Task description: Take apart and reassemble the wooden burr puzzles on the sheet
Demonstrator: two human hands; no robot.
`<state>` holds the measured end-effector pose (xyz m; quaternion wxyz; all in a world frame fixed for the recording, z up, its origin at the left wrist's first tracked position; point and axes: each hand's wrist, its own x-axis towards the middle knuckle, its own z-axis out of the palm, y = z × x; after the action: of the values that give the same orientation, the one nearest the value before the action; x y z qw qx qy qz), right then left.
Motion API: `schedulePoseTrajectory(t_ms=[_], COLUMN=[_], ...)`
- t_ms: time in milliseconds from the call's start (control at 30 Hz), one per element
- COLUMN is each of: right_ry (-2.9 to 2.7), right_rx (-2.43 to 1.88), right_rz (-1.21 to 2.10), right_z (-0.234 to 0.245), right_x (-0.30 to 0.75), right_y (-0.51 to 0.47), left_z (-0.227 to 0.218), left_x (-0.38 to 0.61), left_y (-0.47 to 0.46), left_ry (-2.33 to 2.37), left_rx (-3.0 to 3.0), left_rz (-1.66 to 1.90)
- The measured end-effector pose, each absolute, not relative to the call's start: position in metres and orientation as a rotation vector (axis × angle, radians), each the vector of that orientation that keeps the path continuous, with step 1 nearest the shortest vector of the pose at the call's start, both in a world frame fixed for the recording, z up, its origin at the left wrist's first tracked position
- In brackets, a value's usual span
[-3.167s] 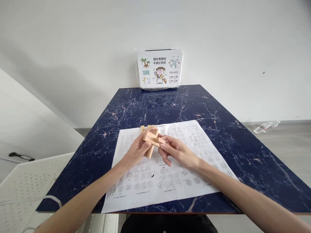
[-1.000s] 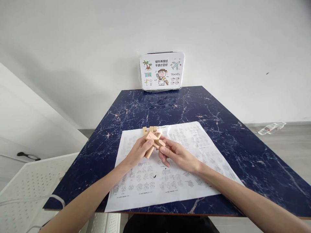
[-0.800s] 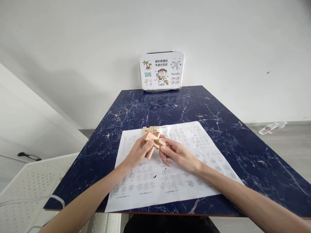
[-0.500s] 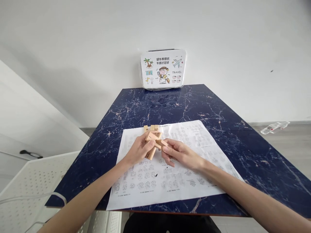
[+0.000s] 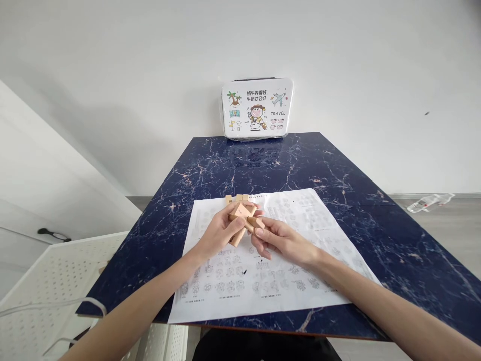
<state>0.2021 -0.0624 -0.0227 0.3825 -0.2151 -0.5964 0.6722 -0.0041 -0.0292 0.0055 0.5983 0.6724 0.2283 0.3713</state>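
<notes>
My left hand [image 5: 220, 226] is closed around a small cluster of light wooden puzzle pieces [image 5: 241, 211], held over a printed sheet. The pieces cross one another, with one pointing down toward me. My right hand [image 5: 280, 239] pinches the end of a wooden puzzle piece [image 5: 256, 222] that juts from the right side of the cluster; its inner end is hidden among the others. Just beyond my hands, several loose wooden pieces [image 5: 239, 197] lie at the sheet's top edge.
The white sheet [image 5: 300, 296] with rows of small line drawings covers the near part of the dark blue marbled table [image 5: 259, 170]. A white cartoon-printed case [image 5: 257, 109] stands against the wall. At left is a white perforated surface [image 5: 48, 276] with a cable; a clear plastic bottle [image 5: 430, 201] lies on the floor at right.
My left hand has turned the wooden cluster slightly, and its fingertips now show behind it. The right-hand piece sits closer against the cluster. The whole view has shifted a little.
</notes>
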Motion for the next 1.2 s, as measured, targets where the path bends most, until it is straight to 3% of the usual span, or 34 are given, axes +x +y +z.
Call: schedulePoseTrajectory(t_ms=[500,800,1200], right_ry=[-1.278,-1.066,-1.15], right_rx=[-0.41,-0.25,-0.327], right_rz=[1.945,2.21,2.23], right_z=[-0.025,-0.031,-0.027], right_x=[0.205,0.21,0.208], right_y=[-0.059,-0.058,-0.061], left_z=[0.0,-0.013,-0.017], left_x=[-0.006,-0.001,0.005], left_y=[-0.029,-0.036,-0.038], left_ry=[0.496,0.734,0.926], left_rx=[1.57,1.888,1.8], left_rz=[0.824,1.082,1.171])
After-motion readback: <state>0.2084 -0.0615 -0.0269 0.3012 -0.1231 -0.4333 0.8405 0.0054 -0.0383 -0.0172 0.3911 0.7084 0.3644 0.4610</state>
